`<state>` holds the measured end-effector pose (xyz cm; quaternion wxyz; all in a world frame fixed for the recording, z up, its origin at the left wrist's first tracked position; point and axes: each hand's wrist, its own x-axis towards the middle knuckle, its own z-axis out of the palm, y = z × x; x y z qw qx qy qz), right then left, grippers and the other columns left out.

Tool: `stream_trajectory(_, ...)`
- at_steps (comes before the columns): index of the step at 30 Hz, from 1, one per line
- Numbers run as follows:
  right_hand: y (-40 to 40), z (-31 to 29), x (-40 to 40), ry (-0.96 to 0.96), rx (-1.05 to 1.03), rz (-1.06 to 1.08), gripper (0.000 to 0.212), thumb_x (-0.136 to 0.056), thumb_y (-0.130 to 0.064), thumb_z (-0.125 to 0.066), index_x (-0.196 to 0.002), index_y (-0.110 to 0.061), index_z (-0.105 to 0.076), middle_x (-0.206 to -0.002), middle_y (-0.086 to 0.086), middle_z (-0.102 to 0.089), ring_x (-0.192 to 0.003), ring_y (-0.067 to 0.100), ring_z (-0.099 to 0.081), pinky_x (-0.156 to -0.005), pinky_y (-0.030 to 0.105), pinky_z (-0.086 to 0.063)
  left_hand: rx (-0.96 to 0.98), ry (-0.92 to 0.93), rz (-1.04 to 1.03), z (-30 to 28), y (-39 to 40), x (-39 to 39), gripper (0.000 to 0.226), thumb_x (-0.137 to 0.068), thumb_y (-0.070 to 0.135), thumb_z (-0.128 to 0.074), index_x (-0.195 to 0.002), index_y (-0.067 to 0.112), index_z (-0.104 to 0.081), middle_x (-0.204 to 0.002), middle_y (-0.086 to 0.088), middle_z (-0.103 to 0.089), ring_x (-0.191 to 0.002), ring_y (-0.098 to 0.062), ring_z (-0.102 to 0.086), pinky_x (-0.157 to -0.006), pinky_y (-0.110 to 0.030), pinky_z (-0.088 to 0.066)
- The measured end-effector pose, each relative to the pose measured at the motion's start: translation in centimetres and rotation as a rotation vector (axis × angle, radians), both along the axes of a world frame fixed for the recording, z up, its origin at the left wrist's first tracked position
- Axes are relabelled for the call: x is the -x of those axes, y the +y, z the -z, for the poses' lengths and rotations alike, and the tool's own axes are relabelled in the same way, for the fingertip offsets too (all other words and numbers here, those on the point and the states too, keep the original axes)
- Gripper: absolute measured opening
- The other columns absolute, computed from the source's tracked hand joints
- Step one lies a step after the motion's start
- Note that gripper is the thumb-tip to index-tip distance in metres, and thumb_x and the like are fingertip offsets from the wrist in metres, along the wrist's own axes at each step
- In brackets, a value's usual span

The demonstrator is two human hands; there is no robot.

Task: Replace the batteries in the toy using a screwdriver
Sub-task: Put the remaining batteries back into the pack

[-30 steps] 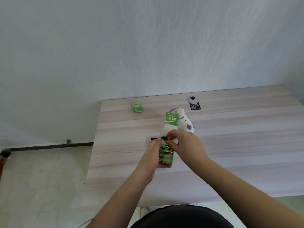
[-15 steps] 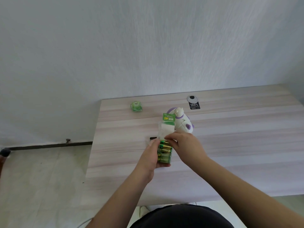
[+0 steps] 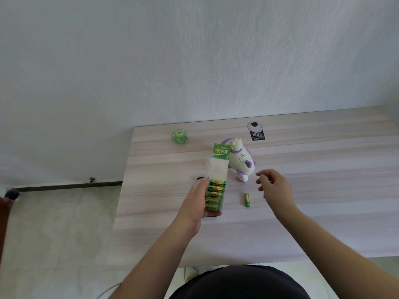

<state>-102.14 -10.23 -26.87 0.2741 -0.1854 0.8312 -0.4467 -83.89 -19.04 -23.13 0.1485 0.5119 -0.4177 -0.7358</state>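
Just in front of the toy (image 3: 240, 161), over the pale wood-grain table (image 3: 323, 169), the left hand (image 3: 197, 203) grips a battery pack (image 3: 216, 186) upright, fingers wrapped round its lower half where the green cells are stacked; this probably steadies the pack so that cells can be drawn out of it. Its upper part is thin clear plastic, now empty, under a green card header. To the right of the toy's feet the right hand (image 3: 273, 186) hovers with loosely bent fingers, holding nothing. One loose battery (image 3: 247, 200), a slim green-and-yellow cylinder, lies flat on the table nearer the person than the toy, between the two hands, likely set within reach for fitting. The toy is smooth, rounded white plastic with purple trim, lying tilted. No screwdriver is recognisable.
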Motion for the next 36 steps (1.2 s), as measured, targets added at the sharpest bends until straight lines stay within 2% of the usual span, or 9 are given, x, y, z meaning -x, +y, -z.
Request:
stream_trajectory(5,0.0,6.5,1.4,0.01,-0.253,-0.161,0.017,-0.092,-0.016,-0.049,-0.097,-0.015,-0.066,-0.087,0.004,-0.068,-0.079,0.021,-0.063,-0.07,0.033,-0.048,-0.02,0.013,-0.006,0.4,0.1,0.6,0.025,-0.102,0.033,-0.042,-0.11,0.017,-0.06,-0.086,-0.007,-0.068,-0.074,-0.023,-0.064,-0.076,-0.05,-0.057)
stream_trajectory(8,-0.2,9.1,1.3,0.037,-0.358,-0.237,0.017,-0.095,-0.022,-0.051,-0.104,-0.012,-0.061,-0.089,0.003,-0.063,-0.079,0.021,-0.057,-0.066,0.029,-0.041,-0.022,0.007,-0.02,0.6,0.1,0.9,0.023,-0.102,0.03,-0.042,-0.108,0.019,-0.06,-0.083,-0.005,-0.069,-0.074,-0.023,-0.065,-0.076,-0.051,-0.058)
stream_trajectory(10,-0.3,10.5,1.2,0.033,-0.407,-0.243,0.027,-0.096,-0.032,-0.051,-0.111,-0.01,-0.055,-0.091,0.003,-0.06,-0.082,0.022,-0.056,-0.066,0.03,-0.04,-0.023,0.008,-0.024,0.8,0.0,0.9,0.022,-0.102,0.029,-0.041,-0.107,0.019,-0.06,-0.082,-0.005,-0.07,-0.075,-0.024,-0.066,-0.076,-0.051,-0.058)
stream_trajectory(15,-1.1,12.4,0.8,0.09,-0.572,-0.332,0.035,-0.094,-0.036,-0.056,-0.109,-0.005,-0.049,-0.106,0.012,-0.054,-0.088,0.027,-0.053,-0.07,0.031,-0.039,-0.014,-0.006,-0.034,1.0,-0.3,0.7,0.021,-0.103,0.027,-0.04,-0.107,0.021,-0.06,-0.086,-0.006,-0.071,-0.079,-0.025,-0.067,-0.073,-0.048,-0.059)
stream_trajectory(21,-1.8,12.6,1.0,0.134,-0.641,-0.407,0.023,-0.095,-0.028,-0.055,-0.108,-0.01,-0.049,-0.107,0.011,-0.057,-0.085,0.025,-0.055,-0.071,0.034,-0.045,-0.017,-0.022,-0.041,1.2,-0.5,0.2,0.022,-0.103,0.027,-0.039,-0.109,0.021,-0.059,-0.09,-0.007,-0.07,-0.08,-0.025,-0.067,-0.075,-0.049,-0.059)
stream_trajectory(25,-1.3,10.8,0.5,-0.004,-0.449,-0.409,0.021,-0.092,-0.032,-0.06,-0.109,-0.019,-0.055,-0.093,-0.002,-0.062,-0.08,0.017,-0.058,-0.062,0.026,-0.043,-0.011,-0.027,-0.033,1.3,-0.6,0.0,0.023,-0.104,0.027,-0.038,-0.112,0.021,-0.059,-0.091,-0.007,-0.07,-0.08,-0.025,-0.067,-0.075,-0.049,-0.059)
stream_trajectory(30,-0.5,5.8,-1.5,-0.058,-0.095,-0.374,0.015,-0.091,-0.027,-0.065,-0.104,-0.026,-0.058,-0.096,-0.009,-0.065,-0.089,0.007,-0.06,-0.069,0.014,-0.042,-0.018,-0.032,-0.025,1.4,-0.4,-0.1,0.021,-0.104,0.028,-0.039,-0.113,0.023,-0.058,-0.093,-0.01,-0.07,-0.081,-0.026,-0.067,-0.074,-0.047,-0.06)
stream_trajectory(32,-0.3,4.1,-2.0,-0.074,-0.005,-0.345,0.013,-0.09,-0.026,-0.067,-0.101,-0.027,-0.06,-0.094,-0.011,-0.066,-0.088,0.005,-0.062,-0.07,0.014,-0.044,-0.011,-0.031,-0.008,1.4,-0.3,-0.1,0.023,-0.104,0.029,-0.039,-0.116,0.022,-0.057,-0.095,-0.011,-0.069,-0.082,-0.027,-0.067,-0.074,-0.047,-0.06)
stream_trajectory(36,-0.1,1.3,-3.0,-0.102,0.141,-0.313,0.011,-0.088,-0.025,-0.069,-0.095,-0.03,-0.061,-0.091,-0.009,-0.071,-0.091,0.005,-0.066,-0.079,0.024,-0.05,0.009,-0.019,0.012,1.3,-0.2,-0.2,0.025,-0.104,0.03,-0.038,-0.116,0.021,-0.058,-0.1,-0.013,-0.068,-0.087,-0.028,-0.066,-0.075,-0.049,-0.06)
